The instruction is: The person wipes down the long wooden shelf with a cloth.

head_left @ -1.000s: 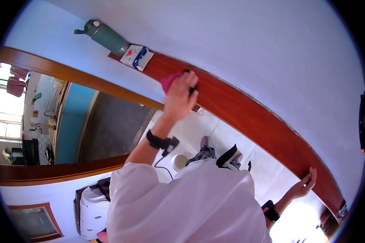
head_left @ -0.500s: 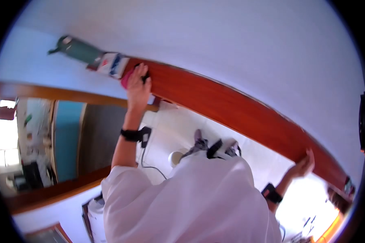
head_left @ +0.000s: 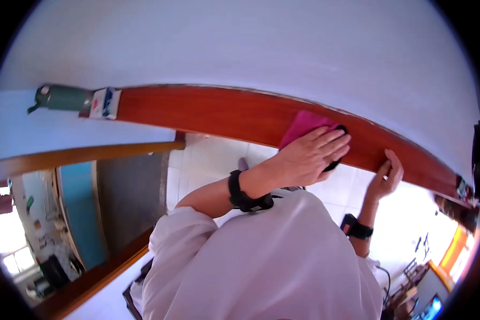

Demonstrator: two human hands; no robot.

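My left hand (head_left: 316,152) lies over a pink cloth (head_left: 306,124) on the long reddish-brown wooden ledge (head_left: 208,108), pressing it down with the fingers stretched forward. A black patch shows at the fingertips; I cannot make out whether it belongs to the cloth. Further right, my right hand (head_left: 386,176) is at the front edge of the ledge with its fingers apart and nothing in them. Whether its fingertips touch the wood is unclear.
On the ledge's left end, a green bottle (head_left: 66,98) lies beside a white box (head_left: 105,103) with blue and red print. A pale wall (head_left: 240,48) runs along the back. Small items (head_left: 462,188) sit at the far right end. Light floor tiles (head_left: 213,154) show below.
My left hand has slid far to the right along the ledge with the pink cloth, away from the white box. The view has turned, while my right hand stays near the ledge's front edge.
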